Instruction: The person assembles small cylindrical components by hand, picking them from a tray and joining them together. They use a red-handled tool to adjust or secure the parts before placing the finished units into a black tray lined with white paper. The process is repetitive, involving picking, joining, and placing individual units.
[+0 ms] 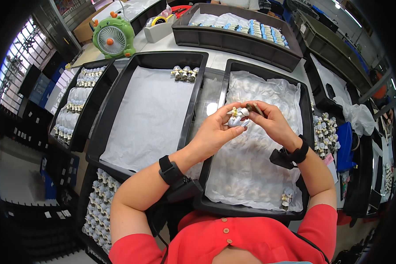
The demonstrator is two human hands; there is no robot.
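Note:
Above the paper-covered right tray, both my hands are on one small figurine with pale blue hair and a white and yellow body. My left hand is closed round its hair end between thumb and fingers. My right hand pinches the figurine's other end, where a dark olive part shows; whether that part belongs to it I cannot tell. A single figurine lies on the right tray's paper at the near right corner. Three or so figurines stand in the far right corner of the paper-lined left tray.
Further trays of figurines stand at far left, near left and at the back, in a brown crate. A green fan and a tape dispenser sit behind. More figurines are heaped at right beside a blue bin.

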